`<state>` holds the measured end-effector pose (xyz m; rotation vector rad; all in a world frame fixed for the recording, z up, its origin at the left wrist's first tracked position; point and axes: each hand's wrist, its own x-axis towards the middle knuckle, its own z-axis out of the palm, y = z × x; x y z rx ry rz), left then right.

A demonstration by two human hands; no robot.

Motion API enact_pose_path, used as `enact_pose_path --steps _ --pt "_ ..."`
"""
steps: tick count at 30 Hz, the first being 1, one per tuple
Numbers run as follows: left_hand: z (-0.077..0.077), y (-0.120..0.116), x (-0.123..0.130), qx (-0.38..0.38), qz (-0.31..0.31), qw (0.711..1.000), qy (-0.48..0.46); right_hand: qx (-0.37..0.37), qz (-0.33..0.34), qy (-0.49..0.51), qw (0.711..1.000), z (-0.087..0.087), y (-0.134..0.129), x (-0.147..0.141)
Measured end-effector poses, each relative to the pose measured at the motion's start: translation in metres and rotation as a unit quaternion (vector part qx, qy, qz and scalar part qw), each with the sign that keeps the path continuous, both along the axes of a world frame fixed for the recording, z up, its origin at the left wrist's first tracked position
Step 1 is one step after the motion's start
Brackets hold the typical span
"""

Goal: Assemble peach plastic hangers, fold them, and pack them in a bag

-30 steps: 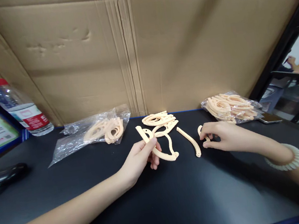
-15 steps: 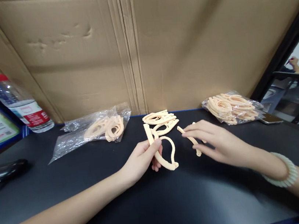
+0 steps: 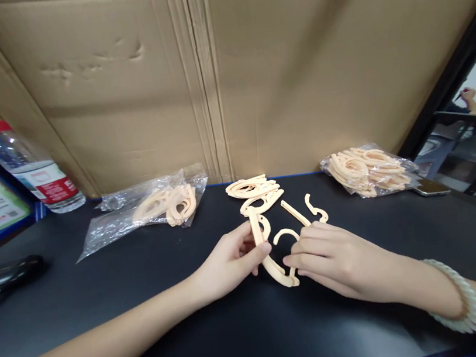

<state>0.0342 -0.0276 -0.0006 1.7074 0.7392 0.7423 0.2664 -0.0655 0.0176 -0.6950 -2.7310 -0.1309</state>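
Observation:
My left hand (image 3: 235,255) is closed around a cream plastic folding hanger (image 3: 274,269), thumb on its front, and holds it tilted above the black table. At the hanger's lower end, the fingers of my right hand (image 3: 342,261) pinch its curved hook (image 3: 285,233); the fingers partly hide it. Just beyond the right hand lie a loose S-shaped hook (image 3: 317,210) and a straight hanger arm (image 3: 295,213), whose near end is covered by the hand. Behind the held hanger rests a small pile of cream hanger parts (image 3: 252,188).
A clear bag of hanger parts (image 3: 182,207) lies at the left, another filled bag (image 3: 365,171) at the right beside a phone (image 3: 430,187). A red-capped bottle (image 3: 50,184) and a black device with a white cable (image 3: 10,272) are far left. Cardboard (image 3: 121,100) stands behind.
My right hand has moved left and toward me from the loose parts and closed on the hanger's hook. My left hand has shifted the hanger slightly right and nearer.

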Motion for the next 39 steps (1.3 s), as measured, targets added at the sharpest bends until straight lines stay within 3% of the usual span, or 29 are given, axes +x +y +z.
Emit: enact_pose_path --steps 7,12,18,21,25,28,32,35,37,39 --pt "-0.001 0.002 -0.002 0.013 0.054 0.998 -0.022 -0.084 -0.015 0.101 0.991 -0.004 -0.004 0.001" --pt "0.003 -0.001 -0.004 0.089 0.087 0.992 0.011 -0.199 -0.046 0.191 0.96 0.001 -0.003 0.001" --pt "0.004 -0.005 -0.004 0.167 0.091 0.979 0.067 -0.386 -0.025 0.26 0.885 0.002 0.002 0.0" --pt "0.005 -0.008 -0.004 0.184 0.088 0.977 0.067 -0.407 -0.042 0.345 0.845 0.0 0.003 -0.002" --pt "0.004 -0.01 -0.004 0.237 0.117 0.96 0.097 -0.419 -0.116 0.461 0.773 -0.004 0.007 -0.003" --pt "0.001 -0.009 -0.002 0.3 0.138 0.934 0.135 -0.465 -0.132 0.489 0.726 -0.007 0.008 -0.006" --pt "-0.005 -0.01 -0.001 0.389 0.136 0.89 0.195 -0.552 -0.113 0.413 0.715 -0.008 0.004 -0.011" --pt "-0.007 -0.011 -0.001 0.505 0.129 0.818 0.244 -0.581 -0.115 0.371 0.715 -0.01 0.0 -0.013" --pt "-0.006 -0.011 -0.001 0.589 0.127 0.754 0.262 -0.601 -0.125 0.355 0.705 -0.011 -0.001 -0.013" --pt "-0.005 -0.011 -0.001 0.641 0.108 0.708 0.276 -0.629 -0.125 0.333 0.691 -0.013 -0.002 -0.013"
